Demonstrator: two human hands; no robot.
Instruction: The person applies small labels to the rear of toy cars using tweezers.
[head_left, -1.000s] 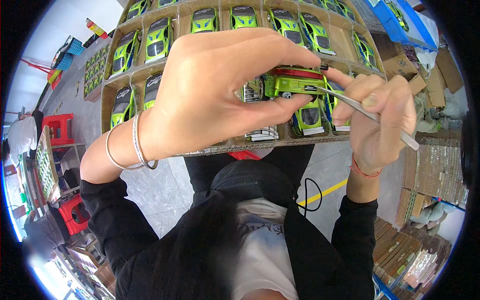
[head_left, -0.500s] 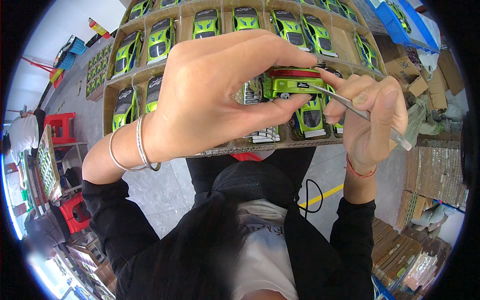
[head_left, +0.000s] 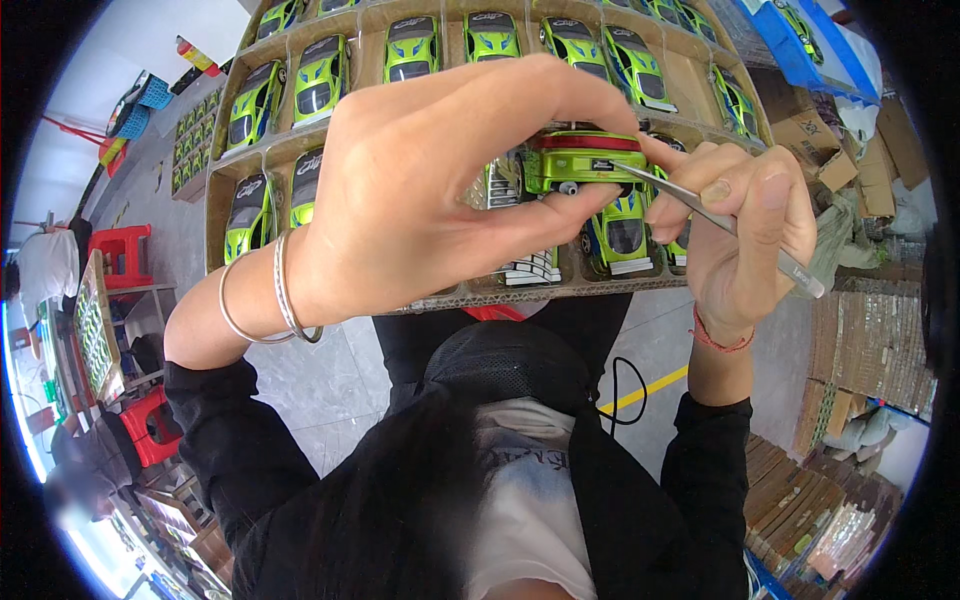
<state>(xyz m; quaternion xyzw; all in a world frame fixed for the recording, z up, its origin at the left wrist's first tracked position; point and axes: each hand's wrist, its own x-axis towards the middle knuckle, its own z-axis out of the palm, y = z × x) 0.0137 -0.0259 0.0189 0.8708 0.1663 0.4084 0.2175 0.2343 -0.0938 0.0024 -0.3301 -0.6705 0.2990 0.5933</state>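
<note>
At one o'clock: green toy car (head_left: pixel 570 178), gripped in left fingers (head_left: pixel 560 212), over tray (head_left: pixel 600 288). Rear label (head_left: pixel 602 164): apparently placed, firm fixing unconfirmed. Tweezers (head_left: pixel 700 207): pinched in right fingers (head_left: pixel 771 200), tip at label.

Lime-green toy car (head_left: pixel 570 172) with red rear band (head_left: pixel 590 144), silver tweezers (head_left: pixel 688 197)

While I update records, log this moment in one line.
left hand: holds green toy car | right hand: holds tweezers, tip at car's rear
</note>
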